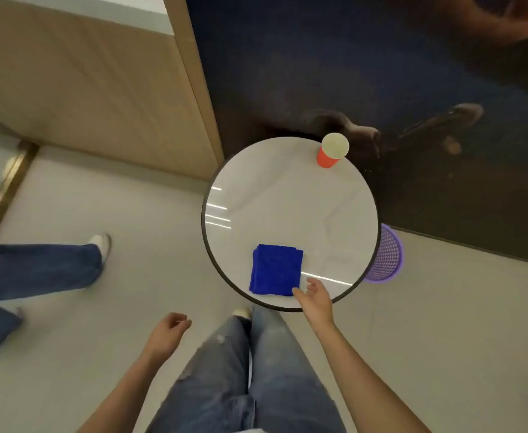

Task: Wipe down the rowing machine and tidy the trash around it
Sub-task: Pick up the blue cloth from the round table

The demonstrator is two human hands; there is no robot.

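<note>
Right hand [314,296]: fingers relaxed, empty, at near right corner of blue cloth [276,270].
Left hand [165,334]: loosely curled, empty, near left.
Round table [287,198]: red cup [331,151] at far edge.

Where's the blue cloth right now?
Head view: the folded blue cloth lies on the round white table near its front edge, just left of the right hand; the red paper cup stands at the far edge.

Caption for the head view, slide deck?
Right hand reaches toward the folded blue cloth on a round white table, red cup at its far edge.
</note>
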